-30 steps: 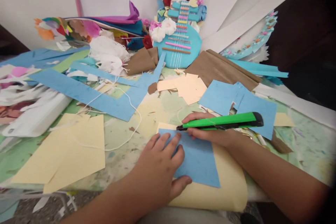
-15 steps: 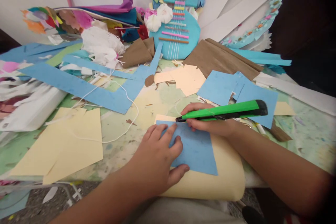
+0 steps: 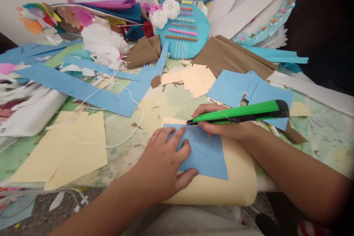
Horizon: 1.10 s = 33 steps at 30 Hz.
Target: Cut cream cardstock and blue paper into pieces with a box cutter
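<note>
My left hand lies with its fingers spread on a blue paper piece near the table's front edge. My right hand is closed around a green and black cutter, whose tip is at the upper edge of the blue paper, just right of my left fingertips. Whether a blade is out is too small to tell. Under the blue paper is a larger cream sheet that curves down over the table's front edge.
A blue paper guitar leans at the back. Blue offcuts, brown paper and peach scraps lie beyond my hands. At left are cream sheets, white string and a white tray.
The cutter and my right hand have shifted slightly right along the blue paper's upper edge. My left hand stays on the paper. The whole view has moved a little.
</note>
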Available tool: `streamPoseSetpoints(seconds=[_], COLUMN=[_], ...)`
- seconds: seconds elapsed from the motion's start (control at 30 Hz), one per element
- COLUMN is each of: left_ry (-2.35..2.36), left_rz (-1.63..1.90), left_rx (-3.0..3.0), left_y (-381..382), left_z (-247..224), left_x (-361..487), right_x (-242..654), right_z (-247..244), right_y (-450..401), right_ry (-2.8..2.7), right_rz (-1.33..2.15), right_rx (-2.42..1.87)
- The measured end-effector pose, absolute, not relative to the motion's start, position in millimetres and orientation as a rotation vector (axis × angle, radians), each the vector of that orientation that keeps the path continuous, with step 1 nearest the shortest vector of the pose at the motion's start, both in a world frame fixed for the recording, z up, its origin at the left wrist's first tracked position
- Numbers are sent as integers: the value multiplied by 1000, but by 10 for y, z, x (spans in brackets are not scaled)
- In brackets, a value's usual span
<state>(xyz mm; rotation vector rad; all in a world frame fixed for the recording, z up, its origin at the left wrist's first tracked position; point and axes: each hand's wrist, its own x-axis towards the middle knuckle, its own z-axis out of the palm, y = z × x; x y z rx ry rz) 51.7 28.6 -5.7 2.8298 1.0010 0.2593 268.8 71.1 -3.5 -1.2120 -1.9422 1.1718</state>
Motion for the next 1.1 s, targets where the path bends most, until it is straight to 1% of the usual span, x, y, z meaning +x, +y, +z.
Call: streamPoseSetpoints(seconds=[0.23, 0.57, 0.8, 0.97, 1.1], left_ry=[990, 994, 1030, 1027, 1109], left_rz=[260, 262, 253, 77, -37], left_rx=[2852, 2847, 2837, 2872, 2787], left_y=[288, 295, 324, 512, 703], left_z=[-55, -65, -1, 133, 177], left_x=[513, 514, 527, 631, 732], right_x=[2730, 2783, 2690, 2578, 2520], right_z=[2, 44, 47, -68, -130], right_y=[701, 692, 666, 638, 634], right_ry=[-1866, -1827, -1372, -1403, -1362], right_rz=[1301, 1346, 1245, 1079, 1177], right_rx=[-1185, -1222, -1118, -1176, -1109])
